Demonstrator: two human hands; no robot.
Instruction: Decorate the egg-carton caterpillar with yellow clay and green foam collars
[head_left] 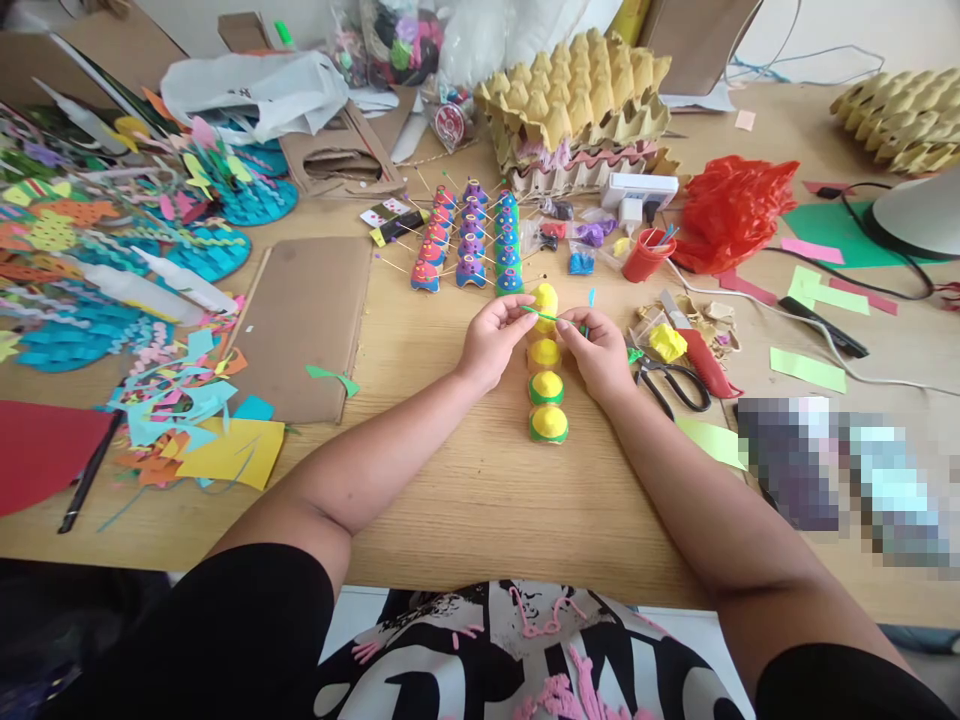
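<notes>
A strip of yellow egg-carton cups runs towards me on the wooden table, the two nearest cups edged with green at the base. My left hand and my right hand are at its far end, one on either side. Between their pinched fingertips they stretch a thin green strand across the farthest yellow cup. Beyond my hands stand three painted egg-carton rows, a red and blue one, a purple and blue one and a blue and green one.
On the right lie black-handled scissors, a red-handled knife, a red cup and a red plastic bag. Cardboard, paper scraps and glue bottles are on the left. Stacked egg trays stand at the back.
</notes>
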